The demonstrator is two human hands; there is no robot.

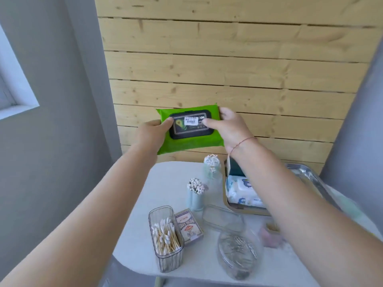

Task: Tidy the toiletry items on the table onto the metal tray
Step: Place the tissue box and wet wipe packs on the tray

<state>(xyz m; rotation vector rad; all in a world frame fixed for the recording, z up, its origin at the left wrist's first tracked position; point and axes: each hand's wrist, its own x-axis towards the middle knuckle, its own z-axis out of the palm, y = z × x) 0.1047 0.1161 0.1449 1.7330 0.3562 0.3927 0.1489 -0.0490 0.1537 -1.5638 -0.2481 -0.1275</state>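
I hold a green pack of wet wipes (189,130) with a black lid up in the air, above the far edge of the white table (136,230). My left hand (152,134) grips its left end and my right hand (230,130) grips its right end. The metal tray (308,172) sits at the table's right side, partly hidden by my right forearm. A white pack of wipes (242,190) and a dark item (236,167) lie in it.
On the table stand a clear box of cotton swabs (165,237), a card pack (188,225), a pale blue swab holder (195,191), a glass jar of swabs (211,166), a clear lid (222,218) and a clear bowl (238,253). A wood-plank wall rises behind.
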